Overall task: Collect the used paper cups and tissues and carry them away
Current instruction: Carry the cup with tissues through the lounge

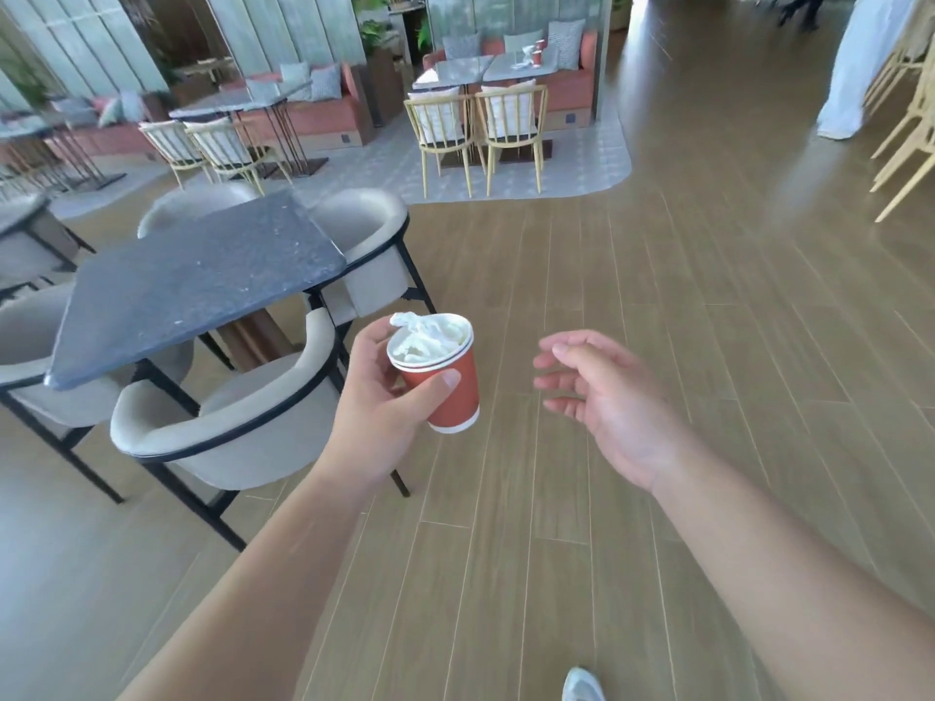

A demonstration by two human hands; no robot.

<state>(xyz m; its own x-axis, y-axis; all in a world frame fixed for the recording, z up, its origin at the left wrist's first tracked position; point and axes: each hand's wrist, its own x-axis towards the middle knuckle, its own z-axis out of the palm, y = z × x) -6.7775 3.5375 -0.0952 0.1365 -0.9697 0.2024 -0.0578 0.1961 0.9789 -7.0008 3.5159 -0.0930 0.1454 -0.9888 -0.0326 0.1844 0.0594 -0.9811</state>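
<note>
My left hand (377, 402) grips red paper cups (450, 392), stacked one inside another, with thumb and fingers round the wall. Crumpled white tissues (427, 336) fill the top cup. My right hand (602, 397) hovers to the right of the cups, a short gap away, fingers loosely curled and holding nothing. On a far grey table (511, 65) stand more red cups (537, 52) beside some white tissue (521, 65).
A dark stone table (192, 280) with beige armchairs (238, 422) stands close on my left. Yellow wooden chairs (475, 129) front the far table. Wood floor (683, 296) stretches ahead and right. A white-draped table (860, 63) and stacked chairs stand far right.
</note>
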